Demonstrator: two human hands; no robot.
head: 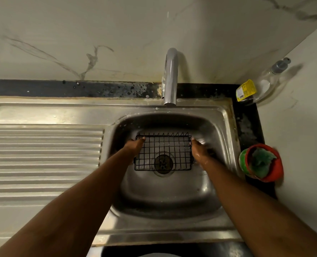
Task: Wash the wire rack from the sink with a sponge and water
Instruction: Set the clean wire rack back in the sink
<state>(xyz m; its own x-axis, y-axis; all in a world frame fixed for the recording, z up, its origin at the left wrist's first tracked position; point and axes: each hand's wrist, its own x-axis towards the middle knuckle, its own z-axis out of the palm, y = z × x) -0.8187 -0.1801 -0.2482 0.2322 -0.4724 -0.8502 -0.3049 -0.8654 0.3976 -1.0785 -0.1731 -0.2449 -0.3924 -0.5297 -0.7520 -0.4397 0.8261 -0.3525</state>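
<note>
A black wire rack point(165, 147) lies flat in the steel sink basin point(165, 191), over the drain point(163, 162). My left hand point(134, 148) grips the rack's left edge and my right hand point(200, 151), wet, grips its right edge. A green sponge point(261, 160) sits in a red round tub point(273, 169) on the counter to the right of the sink. The chrome tap point(170, 76) stands behind the basin; no water stream shows from its spout.
A ribbed steel draining board point(42, 156) fills the left. A clear pump bottle with a yellow label point(261, 84) leans in the back right corner. A marble wall rises behind and to the right. The dark counter strip point(246, 127) is wet and stained.
</note>
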